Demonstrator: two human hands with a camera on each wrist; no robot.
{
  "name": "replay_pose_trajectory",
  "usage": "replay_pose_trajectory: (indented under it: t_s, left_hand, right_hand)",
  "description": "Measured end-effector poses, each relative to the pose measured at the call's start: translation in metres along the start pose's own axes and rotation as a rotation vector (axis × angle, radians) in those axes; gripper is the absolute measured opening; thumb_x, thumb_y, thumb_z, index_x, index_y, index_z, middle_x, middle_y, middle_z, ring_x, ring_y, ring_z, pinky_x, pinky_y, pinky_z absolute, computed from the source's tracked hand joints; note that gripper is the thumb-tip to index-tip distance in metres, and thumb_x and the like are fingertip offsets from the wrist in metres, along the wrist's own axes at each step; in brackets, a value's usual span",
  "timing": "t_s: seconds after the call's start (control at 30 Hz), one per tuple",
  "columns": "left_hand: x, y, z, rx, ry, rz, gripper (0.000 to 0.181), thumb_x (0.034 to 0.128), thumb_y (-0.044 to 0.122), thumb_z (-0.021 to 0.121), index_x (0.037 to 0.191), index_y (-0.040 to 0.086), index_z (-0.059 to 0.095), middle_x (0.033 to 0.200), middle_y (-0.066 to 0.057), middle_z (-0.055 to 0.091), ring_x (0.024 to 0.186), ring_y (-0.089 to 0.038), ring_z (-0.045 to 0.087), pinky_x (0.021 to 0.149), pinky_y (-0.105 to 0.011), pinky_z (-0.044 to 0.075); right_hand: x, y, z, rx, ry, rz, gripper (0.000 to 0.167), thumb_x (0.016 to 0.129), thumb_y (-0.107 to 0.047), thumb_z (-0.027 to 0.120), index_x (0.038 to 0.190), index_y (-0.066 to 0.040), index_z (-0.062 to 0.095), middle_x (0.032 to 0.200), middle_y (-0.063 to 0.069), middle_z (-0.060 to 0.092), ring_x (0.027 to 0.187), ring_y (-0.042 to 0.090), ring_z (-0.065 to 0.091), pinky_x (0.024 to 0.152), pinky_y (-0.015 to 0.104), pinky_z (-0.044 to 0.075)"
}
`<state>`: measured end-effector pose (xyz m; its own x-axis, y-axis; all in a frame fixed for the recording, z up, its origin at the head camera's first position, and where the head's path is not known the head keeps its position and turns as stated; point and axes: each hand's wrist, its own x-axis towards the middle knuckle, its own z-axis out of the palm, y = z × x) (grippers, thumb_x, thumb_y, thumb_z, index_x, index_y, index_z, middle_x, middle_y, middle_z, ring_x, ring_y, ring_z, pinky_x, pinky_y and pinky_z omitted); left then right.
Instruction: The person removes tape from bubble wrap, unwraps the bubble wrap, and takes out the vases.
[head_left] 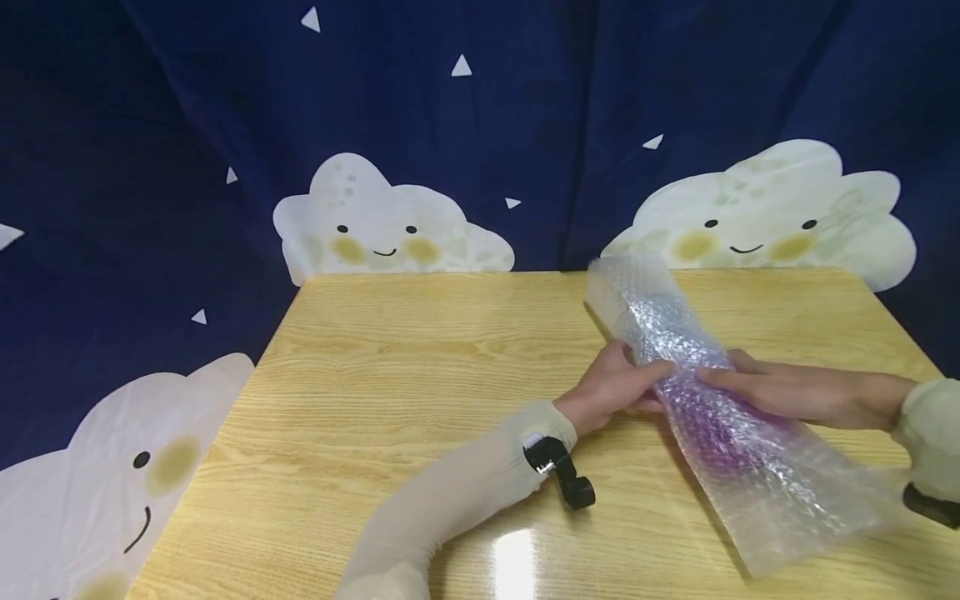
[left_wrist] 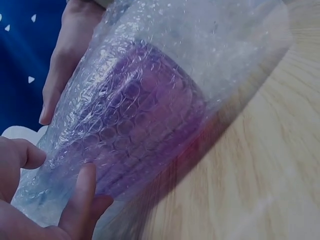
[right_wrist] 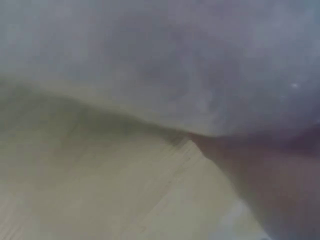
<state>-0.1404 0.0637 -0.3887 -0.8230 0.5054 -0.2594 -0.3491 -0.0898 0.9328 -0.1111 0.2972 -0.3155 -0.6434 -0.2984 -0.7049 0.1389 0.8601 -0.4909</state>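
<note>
Clearly, in the head view, your left hand (head_left: 615, 383) and right hand (head_left: 795, 392) grip opposite edges of the bubble wrap (head_left: 671, 329), with the purple object (head_left: 708, 425) inside, slanting over the right side of the desk (head_left: 420, 358). A light, even pinch should spare the wrap. In the left wrist view, the purple bulk lies beside your fingertips (left_wrist: 86, 182); supporting it from beneath would probably prevent slipping. The right wrist view is too blurred to tell your grip.
</note>
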Motion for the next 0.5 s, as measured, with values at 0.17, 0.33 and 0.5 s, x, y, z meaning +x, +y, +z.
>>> replay_pose_trajectory:
  t_s: [0.17, 0.33, 0.5]
  left_hand:
    - [-0.001, 0.002, -0.007, 0.060, 0.021, -0.010, 0.049, 0.0903, 0.018, 0.077, 0.133, 0.016, 0.053, 0.089, -0.001, 0.070, 0.066, -0.014, 0.070, 0.066, -0.029, 0.064]
    - [-0.004, 0.004, -0.014, 0.130, 0.050, -0.020, 0.053, 0.0902, 0.022, 0.079, 0.135, 0.016, 0.053, 0.084, -0.001, 0.071, 0.063, -0.013, 0.068, 0.073, -0.038, 0.065]
    - [-0.007, 0.007, -0.023, 0.183, 0.057, -0.032, 0.070, 0.0899, 0.027, 0.080, 0.147, 0.007, 0.044, 0.082, -0.002, 0.072, 0.061, -0.014, 0.068, 0.075, -0.038, 0.066]
  right_hand:
    - [0.003, -0.005, 0.004, 0.024, -0.009, -0.010, 0.098, 0.104, -0.071, 0.023, 0.163, -0.002, -0.013, 0.163, 0.035, -0.026, 0.147, 0.066, -0.018, 0.110, 0.086, -0.005]
    - [0.006, -0.009, 0.009, 0.045, -0.011, -0.013, 0.099, 0.103, -0.073, 0.021, 0.162, -0.002, -0.015, 0.164, 0.033, -0.027, 0.147, 0.064, -0.021, 0.109, 0.086, -0.007]
    - [0.008, -0.011, 0.015, 0.048, 0.009, -0.023, 0.100, 0.102, -0.075, 0.020, 0.163, -0.004, -0.015, 0.165, 0.032, -0.024, 0.148, 0.064, -0.019, 0.108, 0.086, -0.006]
